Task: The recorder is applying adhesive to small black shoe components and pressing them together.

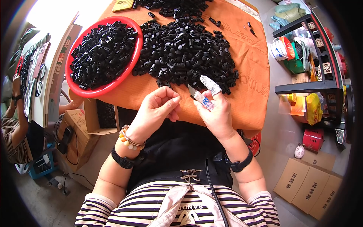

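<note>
My right hand (218, 115) is closed around a small knife blade (192, 90) whose handle is wrapped in clear film with blue print. The grey tip points up and to the left. White wrapping covers the right index finger, and a small black piece shows by the thumb. Across from it, my left hand (160, 104) is closed in a pinch, and whatever sits in its fingertips is hidden. Just beyond both hands spreads a heap of small black plastic cord locks (185, 53). More of them fill a red plastic basin (139, 51) on the left.
An orange cloth (251, 81) covers the table. A yellow pad (123, 5) lies at the far edge. Below on the left stands an open cardboard box (90, 117) holding black pieces. A dark shelf (308, 89) is at the right, with flat cartons (306, 185) below. Another person sits far left.
</note>
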`<state>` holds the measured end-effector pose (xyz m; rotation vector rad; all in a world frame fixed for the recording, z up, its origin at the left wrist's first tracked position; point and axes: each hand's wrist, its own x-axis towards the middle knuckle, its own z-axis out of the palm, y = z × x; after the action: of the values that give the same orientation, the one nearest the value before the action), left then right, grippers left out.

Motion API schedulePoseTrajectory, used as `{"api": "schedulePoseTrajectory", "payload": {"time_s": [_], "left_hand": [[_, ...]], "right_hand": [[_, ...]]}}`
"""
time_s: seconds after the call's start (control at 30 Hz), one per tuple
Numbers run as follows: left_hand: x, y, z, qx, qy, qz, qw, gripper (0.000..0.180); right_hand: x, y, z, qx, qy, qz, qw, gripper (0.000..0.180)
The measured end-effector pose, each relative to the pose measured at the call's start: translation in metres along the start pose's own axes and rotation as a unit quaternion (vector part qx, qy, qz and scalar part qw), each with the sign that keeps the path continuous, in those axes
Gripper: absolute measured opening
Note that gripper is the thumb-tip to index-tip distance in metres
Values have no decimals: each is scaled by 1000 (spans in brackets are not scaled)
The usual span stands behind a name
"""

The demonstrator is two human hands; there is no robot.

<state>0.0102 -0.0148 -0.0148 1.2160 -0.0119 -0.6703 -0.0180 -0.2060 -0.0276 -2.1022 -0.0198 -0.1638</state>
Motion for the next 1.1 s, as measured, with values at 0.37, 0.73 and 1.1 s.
{"api": "schedulePoseTrajectory", "payload": {"time_s": [0.37,0.73,1.1], "left_hand": [[-2,0,12,-158,-56,-14,986,17],[-7,10,3,-276,-79,-21,958,18],[-9,8,3,-287,-98,-4,953,14]], "right_hand": [[-5,-37,0,216,-76,55,972,57],[-10,-42,-3,276,-74,27,958,48],[-14,-45,0,189,-78,-17,979,43]]}}
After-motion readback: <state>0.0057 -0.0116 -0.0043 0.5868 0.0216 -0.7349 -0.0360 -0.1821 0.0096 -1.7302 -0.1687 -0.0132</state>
